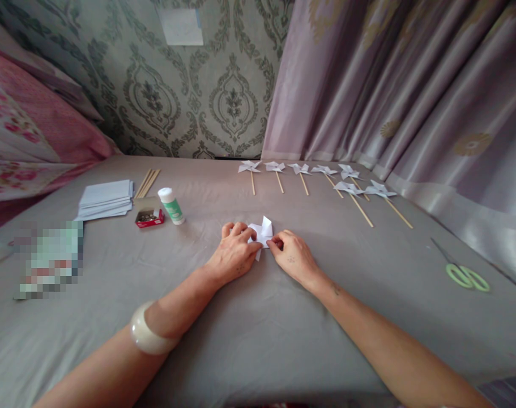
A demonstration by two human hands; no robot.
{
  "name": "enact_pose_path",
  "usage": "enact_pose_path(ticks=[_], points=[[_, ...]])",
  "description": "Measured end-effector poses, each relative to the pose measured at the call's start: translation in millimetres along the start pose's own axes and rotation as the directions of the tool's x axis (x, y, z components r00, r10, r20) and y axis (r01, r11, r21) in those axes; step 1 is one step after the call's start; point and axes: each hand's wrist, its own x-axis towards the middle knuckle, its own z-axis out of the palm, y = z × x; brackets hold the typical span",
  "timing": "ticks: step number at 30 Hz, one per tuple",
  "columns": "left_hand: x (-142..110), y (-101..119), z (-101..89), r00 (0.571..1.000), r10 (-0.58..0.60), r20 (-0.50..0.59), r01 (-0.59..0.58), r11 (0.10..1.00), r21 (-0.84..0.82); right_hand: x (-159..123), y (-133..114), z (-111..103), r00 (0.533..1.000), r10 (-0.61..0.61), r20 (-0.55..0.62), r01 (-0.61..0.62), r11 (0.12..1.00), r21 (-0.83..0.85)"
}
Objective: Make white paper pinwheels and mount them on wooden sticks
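Between my hands, on the grey cloth, lies a white paper pinwheel (264, 231) with one blade pointing up. My left hand (236, 247) presses on its left side, the thumb and bent fingers closed over the paper. From the right, my right hand (292, 253) pinches the pinwheel's edge between thumb and fingertips. Part of the paper is hidden under my left fingers. No stick shows on this pinwheel.
Several finished pinwheels on sticks (301, 169) lie at the back right. Green-handled scissors (468, 277) rest far right. On the left are a paper stack (105, 199), wooden sticks (147, 183), a small red box (149, 219) of metal pieces and a glue stick (171, 206).
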Motion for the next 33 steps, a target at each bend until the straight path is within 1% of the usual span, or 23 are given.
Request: enact_pose_path(ticks=[11,20,23,27,30,33], points=[[0.1,-0.1,0.6,1.0,-0.003,0.004,0.003,1.0,-0.006,-0.2,-1.6,-0.4,1.0,-0.004,0.002,0.004,1.0,-0.014],[1.4,1.8,-2.8,1.0,-0.019,0.022,0.019,1.0,-0.014,0.7,2.1,2.9,0.999,-0.04,-0.01,0.039,0.999,-0.009],[1.2,2.0,-2.7,1.0,-0.024,0.019,0.025,1.0,-0.02,2.5,2.2,1.8,0.996,-0.085,-0.004,0.085,0.996,0.012],[0.5,1.7,-1.6,1.0,-0.025,0.016,0.025,1.0,-0.019,4.6,-0.7,-2.5,0.981,-0.191,0.041,0.19,0.981,0.038],[0.1,1.5,-1.0,1.0,-0.024,0.015,0.024,1.0,-0.015,4.6,-2.5,-4.5,0.967,-0.246,0.069,0.246,0.969,0.002],[0.3,1.7,-1.2,1.0,-0.02,0.008,0.02,1.0,-0.015,3.8,-2.4,-4.5,0.959,-0.271,0.085,0.275,0.961,-0.04]])
